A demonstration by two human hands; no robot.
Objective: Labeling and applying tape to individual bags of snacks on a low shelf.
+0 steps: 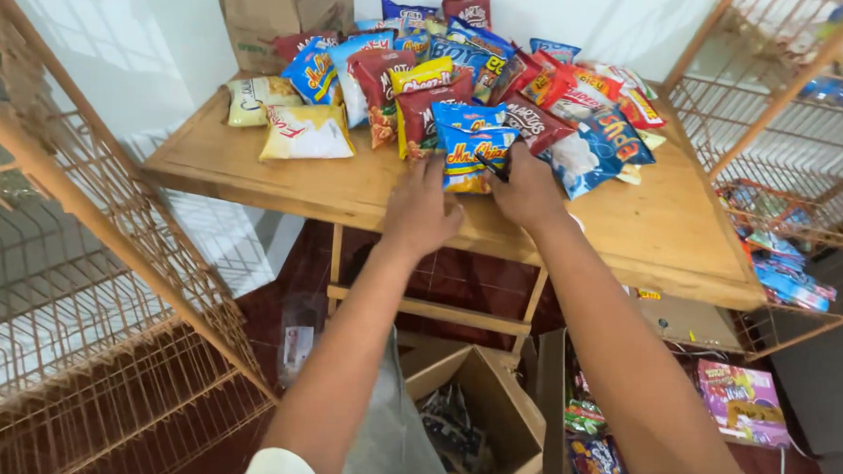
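While both hands, the left hand [421,209] and the right hand [528,189], closed on the blue-and-yellow snack bag [471,155] at the wooden table [665,227] edge, pen [491,167] pinched in the right, sorting seemingly continued, calling for a lift clear of the snack pile [464,80].

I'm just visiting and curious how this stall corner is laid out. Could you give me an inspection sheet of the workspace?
Surface: wooden table, right part bare, back half covered in packets.
Job's things: blue-and-yellow snack packet, at the front of the pile, touched by both hands.
Clutter: heap of snack packets, red, blue and yellow; pale yellow chip bag at the left edge of the heap.
Grippers: left hand and right hand both on the packet; the right also holds a thin dark stick-like object, kind unclear.
Cables: thin cables on the floor at lower right.
Surroundings: wire racks on both sides; open cardboard boxes of packets under the table; cardboard box at the back.
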